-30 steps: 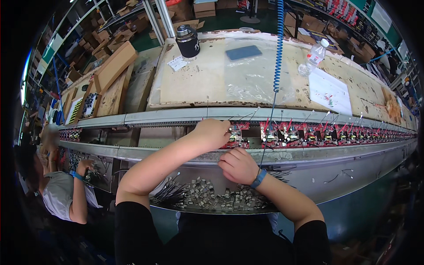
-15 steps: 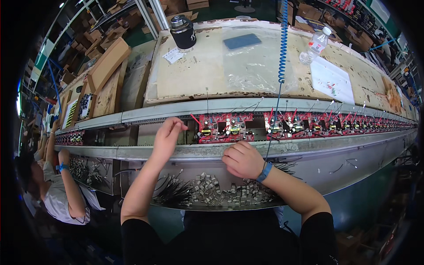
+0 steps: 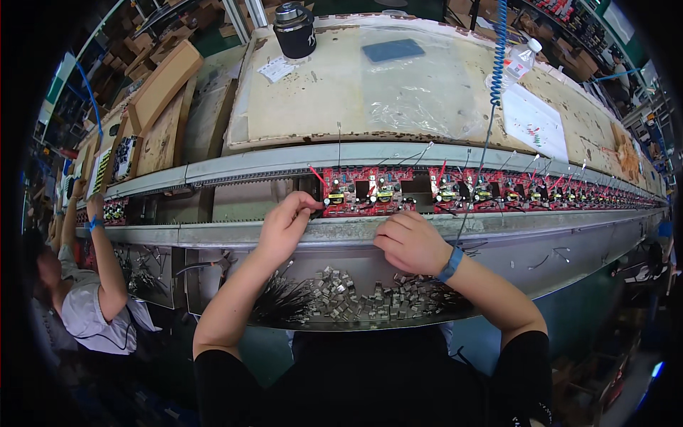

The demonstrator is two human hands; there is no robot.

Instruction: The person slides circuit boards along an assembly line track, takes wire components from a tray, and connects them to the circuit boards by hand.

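- head view: the red circuit board [image 3: 339,178] is lying flat just beyond the near rail [image 3: 213,233], with the row of populated boards [image 3: 533,188] extending along that rail to the right.
- the left hand [image 3: 283,224] is reaching over the near rail to the board's left near corner; thumb and fingertips are sitting close together, but i cannot tell whether they are pinching the edge or only touching it.
- the right hand [image 3: 413,245] is resting at the near rail with its fingers curling toward the board's near edge; i cannot tell whether anything is inside them.
- if the two hands are pressing unevenly, the board could be skewing and jamming against the near rail.
- a red lead [image 3: 316,173] is standing up beyond the near rail, above the left fingers; if that hand is lifting carelessly, the lead could be bending or the small parts beside it tilting.
- the blue coiled cord [image 3: 500,50] is hanging beyond the near rail, its thin lower strand crossing it close to the blue wristband [image 3: 451,264]; a sideways arm move could be snagging it.
- black wires [image 3: 281,302] and metal pieces [image 3: 341,299] are lying on the person's side of the near rail; a dipping forearm could be scattering them.
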